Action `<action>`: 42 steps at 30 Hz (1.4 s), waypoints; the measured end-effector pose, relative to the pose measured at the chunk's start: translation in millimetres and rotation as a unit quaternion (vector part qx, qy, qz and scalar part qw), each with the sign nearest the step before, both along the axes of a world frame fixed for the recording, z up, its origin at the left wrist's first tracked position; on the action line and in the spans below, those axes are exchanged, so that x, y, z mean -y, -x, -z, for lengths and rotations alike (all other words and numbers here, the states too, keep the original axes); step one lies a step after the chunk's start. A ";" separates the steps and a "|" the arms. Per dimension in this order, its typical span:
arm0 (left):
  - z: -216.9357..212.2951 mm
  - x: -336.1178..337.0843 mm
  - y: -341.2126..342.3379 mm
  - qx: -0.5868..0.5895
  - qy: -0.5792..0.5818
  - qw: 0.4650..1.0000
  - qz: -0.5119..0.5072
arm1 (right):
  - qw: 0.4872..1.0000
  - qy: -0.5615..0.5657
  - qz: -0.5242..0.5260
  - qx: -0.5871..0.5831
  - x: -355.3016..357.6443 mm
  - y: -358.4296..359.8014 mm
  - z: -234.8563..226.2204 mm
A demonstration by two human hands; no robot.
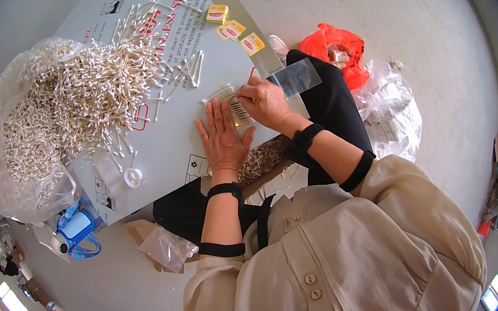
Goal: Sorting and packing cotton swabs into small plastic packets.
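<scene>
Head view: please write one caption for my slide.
Left hand and right hand, both bare, at a row of white-tipped cotton swabs on a grey table, near a swab heap.

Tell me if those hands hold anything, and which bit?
Left hand lies flat, gripping nothing. Right hand curls at cotton swabs; I can't tell whether it grips anything.

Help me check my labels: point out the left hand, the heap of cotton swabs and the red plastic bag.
Left hand (pixel 226 146): head view, back of the hand.
Heap of cotton swabs (pixel 84 89): head view, middle of the heap.
Red plastic bag (pixel 321 42): head view, upper part, left side.
</scene>
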State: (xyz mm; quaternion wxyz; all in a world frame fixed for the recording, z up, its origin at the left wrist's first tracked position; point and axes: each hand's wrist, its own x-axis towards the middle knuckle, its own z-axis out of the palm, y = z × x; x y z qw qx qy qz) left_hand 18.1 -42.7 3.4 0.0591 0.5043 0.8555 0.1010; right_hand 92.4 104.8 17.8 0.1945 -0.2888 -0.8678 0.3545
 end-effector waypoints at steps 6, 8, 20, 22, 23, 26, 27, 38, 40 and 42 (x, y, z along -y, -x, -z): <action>-0.2 -0.2 0.1 0.002 -0.009 1.000 -0.001 | 0.998 -0.020 -0.043 -0.033 -10.0 9.8 7.8; -0.7 0.9 -0.1 0.000 -0.012 1.000 -0.002 | 0.997 -0.024 -0.050 -0.058 -16.5 20.6 10.3; 1.0 1.6 -0.5 -0.009 -0.025 1.000 0.010 | 0.981 -0.109 -0.153 -0.055 -43.8 42.2 5.6; 1.4 2.2 0.8 -0.010 -0.013 1.000 0.006 | 0.983 -0.061 -0.166 -0.045 -33.8 14.3 -1.7; 1.8 2.5 1.1 -0.010 -0.015 1.000 0.005 | 0.983 -0.062 -0.167 -0.044 -26.5 0.6 -3.9; 0.3 0.9 1.8 -0.012 -0.017 1.000 0.000 | 0.965 -0.157 -0.210 -0.001 -6.6 -31.0 -10.4; -1.0 0.2 1.8 -0.007 -0.018 1.000 -0.004 | 0.958 -0.173 -0.227 0.038 -1.4 -37.2 -8.6; 1.8 -4.7 -6.0 -0.024 -0.011 1.000 -0.018 | 0.933 -0.268 -0.235 0.045 -7.6 -34.8 10.2; 2.4 -9.3 -13.0 -0.015 -0.015 0.998 -0.052 | 0.931 -0.271 -0.243 0.029 -14.3 -32.5 10.8; 1.5 -9.9 -15.3 -0.011 -0.015 0.999 -0.051 | 0.930 -0.275 -0.243 0.024 -15.8 -33.5 12.3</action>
